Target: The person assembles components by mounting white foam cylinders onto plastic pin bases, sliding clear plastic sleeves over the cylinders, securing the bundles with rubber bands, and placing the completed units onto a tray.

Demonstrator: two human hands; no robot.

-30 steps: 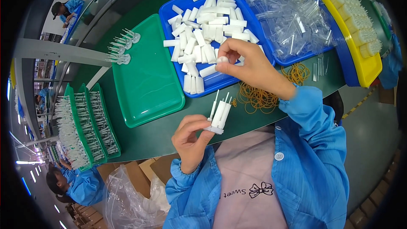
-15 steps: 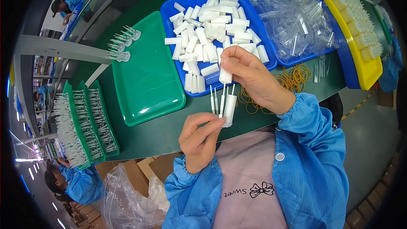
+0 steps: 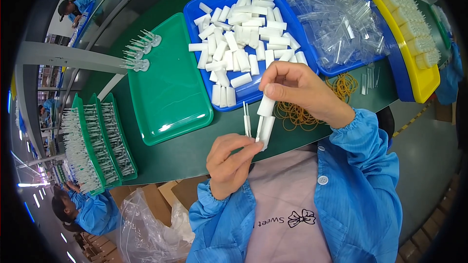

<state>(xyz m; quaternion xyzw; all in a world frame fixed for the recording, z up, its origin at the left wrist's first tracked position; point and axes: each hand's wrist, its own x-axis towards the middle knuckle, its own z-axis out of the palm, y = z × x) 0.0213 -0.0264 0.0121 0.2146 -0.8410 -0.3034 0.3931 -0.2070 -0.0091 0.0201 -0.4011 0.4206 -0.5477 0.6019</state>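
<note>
My left hand (image 3: 229,165) pinches the lower end of a small cluster of thin white rods (image 3: 246,118), whose base is mostly hidden by the fingers. One white tube (image 3: 266,129) stands over a rod of this cluster. Between thumb and fingertips, my right hand (image 3: 303,90) grips a second white tube (image 3: 266,106), tilted and partway over another rod. Its lower end is close beside the first tube's top; whether they touch I cannot tell. Farther off, a blue tray (image 3: 196,13) holds a heap of similar white tubes.
A green tray (image 3: 170,80) bears several rod clusters (image 3: 141,51) at its far left. Green racks (image 3: 100,141) full of rods stand left. Clear plastic pieces (image 3: 336,24) fill another blue tray; rubber bands (image 3: 297,114) lie near my right hand. A yellow tray (image 3: 429,85) stands far right.
My right hand has moved right and down, bringing its tube lower along the rod and closer to the first tube. My left hand has barely shifted.
</note>
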